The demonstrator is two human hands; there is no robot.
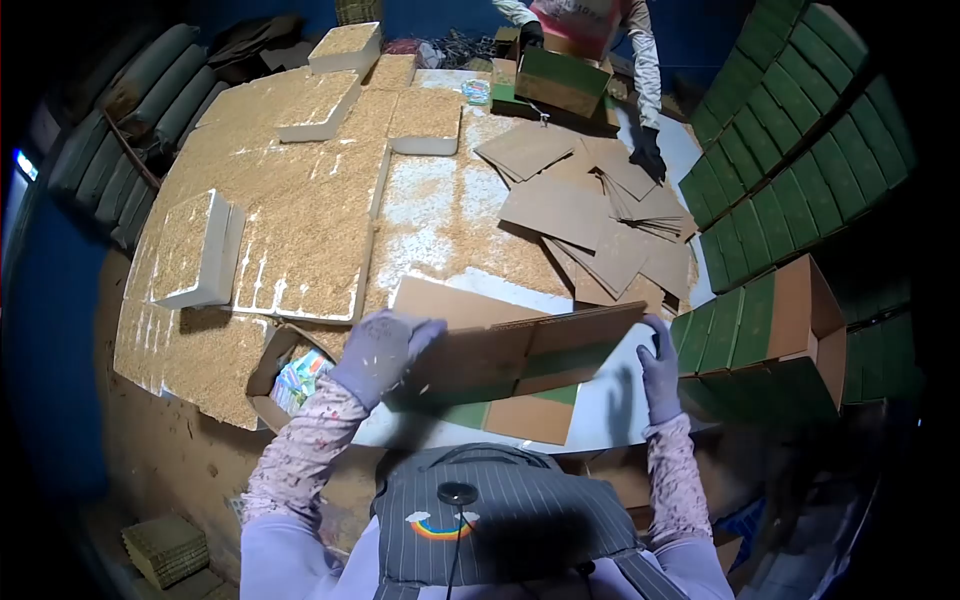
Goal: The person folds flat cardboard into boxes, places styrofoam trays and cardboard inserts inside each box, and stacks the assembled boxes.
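A partly folded cardboard box (580,345), brown with green on its lower faces, is tilted over the table's near edge between my two gloved hands. My left hand (375,352) is closed at the box's left end, its fingers pointing right and slightly blurred. At the upper right corner, my right hand (660,372) grips the box's edge with its fingertips. Another green and brown cardboard piece (530,418) lies flat beneath it. Left of my left hand stands an open carton (265,375) holding colourful printed packets (303,380).
White trays (200,255) filled with tan granules cover the table's left side. Flat cardboard sheets (560,210) lie in a loose pile. Green boxes (770,210) are stacked at right. Across the table, a person's dark-gloved hand (648,155) is near the sheets.
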